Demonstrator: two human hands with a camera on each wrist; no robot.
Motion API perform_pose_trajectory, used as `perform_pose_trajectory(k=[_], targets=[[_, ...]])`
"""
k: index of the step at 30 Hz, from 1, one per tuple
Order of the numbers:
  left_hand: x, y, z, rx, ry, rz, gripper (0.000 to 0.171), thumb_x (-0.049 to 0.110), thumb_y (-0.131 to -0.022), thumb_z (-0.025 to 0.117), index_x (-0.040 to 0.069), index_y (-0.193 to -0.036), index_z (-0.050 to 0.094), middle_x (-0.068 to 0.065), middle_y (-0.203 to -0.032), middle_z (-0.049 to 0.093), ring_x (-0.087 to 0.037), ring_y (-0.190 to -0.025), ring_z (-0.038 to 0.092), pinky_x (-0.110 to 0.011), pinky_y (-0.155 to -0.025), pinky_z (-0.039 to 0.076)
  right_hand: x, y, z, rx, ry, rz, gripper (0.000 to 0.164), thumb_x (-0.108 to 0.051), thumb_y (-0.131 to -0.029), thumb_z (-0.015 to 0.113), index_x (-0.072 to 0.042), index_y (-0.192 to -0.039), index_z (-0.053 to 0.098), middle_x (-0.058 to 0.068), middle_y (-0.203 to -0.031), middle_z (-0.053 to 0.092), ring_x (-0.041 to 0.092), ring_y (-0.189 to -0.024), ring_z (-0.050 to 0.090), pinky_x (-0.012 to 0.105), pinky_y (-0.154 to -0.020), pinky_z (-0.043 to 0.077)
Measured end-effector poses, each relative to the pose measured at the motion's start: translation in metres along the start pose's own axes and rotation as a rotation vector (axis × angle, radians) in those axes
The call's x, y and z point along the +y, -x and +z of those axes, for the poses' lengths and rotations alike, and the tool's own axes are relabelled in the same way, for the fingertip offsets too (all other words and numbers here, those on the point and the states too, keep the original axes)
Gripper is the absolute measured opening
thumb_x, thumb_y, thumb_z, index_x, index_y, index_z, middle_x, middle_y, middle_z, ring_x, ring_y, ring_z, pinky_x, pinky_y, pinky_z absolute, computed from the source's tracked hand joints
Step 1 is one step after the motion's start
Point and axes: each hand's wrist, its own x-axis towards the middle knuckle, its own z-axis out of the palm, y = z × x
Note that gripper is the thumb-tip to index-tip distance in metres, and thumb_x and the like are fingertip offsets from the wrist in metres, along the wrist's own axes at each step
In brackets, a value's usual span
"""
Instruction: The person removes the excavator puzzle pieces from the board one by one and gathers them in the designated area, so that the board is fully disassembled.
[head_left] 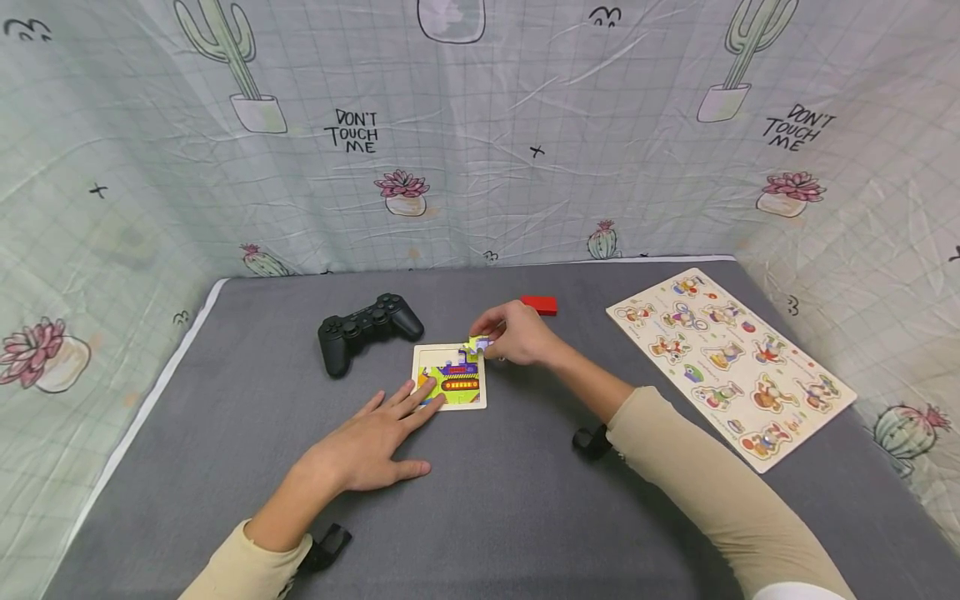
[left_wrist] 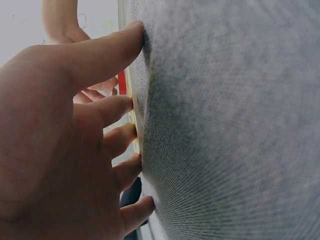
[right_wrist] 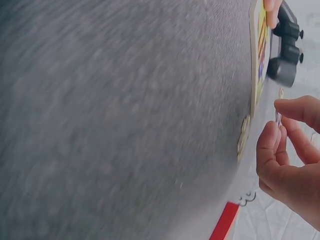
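Note:
A small jigsaw puzzle (head_left: 450, 398) in a pale tray frame lies on the table, partly filled with purple, green and red pieces that picture a tracked vehicle. My left hand (head_left: 378, 442) has its fingers spread, with some fingertips resting on the tray's left side. Over the tray's upper right corner, my right hand (head_left: 519, 333) pinches a puzzle piece (head_left: 478, 344) between thumb and fingers. In the right wrist view that piece appears edge-on, held above the table. Another loose piece (right_wrist: 243, 137) lies beside the tray there; the right hand hides it in the head view.
A black game controller (head_left: 367, 325) lies just left of and behind the tray. Behind the right hand is a red block (head_left: 542, 305). A large wooden board with animal pictures (head_left: 731, 367) occupies the right side. A printed cloth (head_left: 480, 125) hangs at the back.

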Motion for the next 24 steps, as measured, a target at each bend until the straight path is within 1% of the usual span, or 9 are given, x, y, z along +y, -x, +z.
perform_pose_trajectory(k=[7, 11, 14, 19, 24], targets=[[0.000, 0.001, 0.000, 0.005, -0.003, 0.002, 0.089, 0.051, -0.095, 0.072, 0.022, -0.167, 0.028, -0.001, -0.177, 0.010, -0.033, -0.162, 0.015, -0.068, -0.126, 0.019, 0.012, 0.005, -0.011, 0.020, -0.017, 0.021, 0.031, 0.002, -0.081, 0.080, -0.008, -0.110, 0.080, 0.007, -0.109, 0.077, 0.022, -0.095, 0.070, 0.031, -0.081, 0.059], [0.000, 0.001, 0.000, 0.010, -0.004, 0.006, 0.089, 0.050, -0.095, 0.072, 0.022, -0.167, 0.028, -0.001, -0.177, 0.010, -0.033, -0.162, 0.016, -0.068, -0.126, 0.019, 0.019, 0.010, -0.018, 0.039, -0.030, 0.017, 0.032, 0.004, -0.079, 0.080, -0.007, -0.109, 0.081, 0.009, -0.109, 0.077, 0.022, -0.094, 0.070, 0.032, -0.081, 0.059], [0.000, 0.001, 0.000, 0.008, -0.001, 0.006, 0.089, 0.050, -0.095, 0.072, 0.022, -0.167, 0.028, -0.001, -0.177, 0.010, -0.033, -0.162, 0.015, -0.067, -0.126, 0.018, 0.025, 0.012, -0.022, 0.055, -0.019, 0.017, 0.034, 0.005, -0.077, 0.080, -0.006, -0.109, 0.081, 0.008, -0.109, 0.078, 0.022, -0.094, 0.072, 0.031, -0.081, 0.059], [0.000, 0.001, 0.000, 0.006, 0.008, 0.006, 0.089, 0.050, -0.095, 0.072, 0.022, -0.167, 0.028, -0.002, -0.177, 0.010, -0.033, -0.162, 0.015, -0.067, -0.126, 0.018, 0.035, 0.015, -0.028, 0.067, 0.019, 0.040, 0.034, 0.004, -0.079, 0.079, -0.008, -0.110, 0.081, 0.007, -0.110, 0.079, 0.021, -0.095, 0.070, 0.031, -0.080, 0.057], [0.001, 0.001, 0.000, 0.006, 0.009, 0.007, 0.089, 0.050, -0.095, 0.072, 0.022, -0.167, 0.027, -0.002, -0.177, 0.010, -0.033, -0.162, 0.014, -0.067, -0.126, 0.017, 0.041, 0.018, -0.033, 0.057, 0.026, 0.058, 0.032, 0.003, -0.081, 0.078, -0.007, -0.111, 0.080, 0.009, -0.112, 0.079, 0.023, -0.097, 0.069, 0.033, -0.083, 0.057]])
